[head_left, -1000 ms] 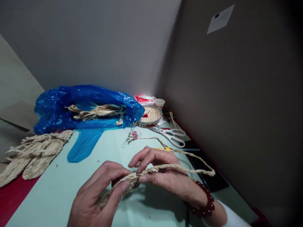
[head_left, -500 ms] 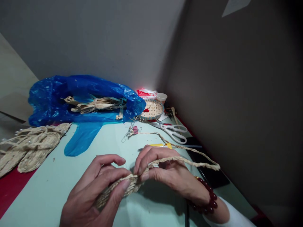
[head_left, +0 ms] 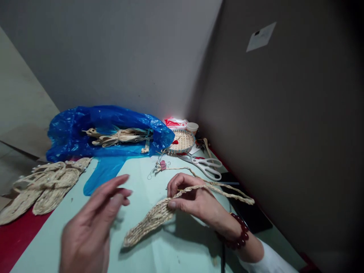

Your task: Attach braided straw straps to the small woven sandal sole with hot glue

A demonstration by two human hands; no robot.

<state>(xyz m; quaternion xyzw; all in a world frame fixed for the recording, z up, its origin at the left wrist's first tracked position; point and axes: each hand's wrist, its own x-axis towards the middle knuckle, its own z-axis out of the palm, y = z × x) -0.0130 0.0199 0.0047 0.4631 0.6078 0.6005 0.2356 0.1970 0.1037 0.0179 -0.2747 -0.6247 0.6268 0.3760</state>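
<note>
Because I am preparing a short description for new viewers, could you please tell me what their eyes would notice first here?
Probably the shiny blue bag at the back of the table, left of centre, with a bundle of pale strands in its opening. Next comes the woven piece at the front middle, pinched in the right hand, with the open left hand apart from it.

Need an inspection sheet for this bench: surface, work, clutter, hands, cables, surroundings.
Surface: pale green tabletop, red at the left.
Work: woven piece; its braided cord loops right, then back toward a pink clip.
Clutter: blue bag around a straw-coloured bundle; woven sandals, scissors, basket, cup.
Hands: left hand open, apart from the piece; right hand pinches it.
Cables: thin dark strip at the bottom; cannot tell if a cable.
Surroundings: grey walls, white paper on the right one.
</note>
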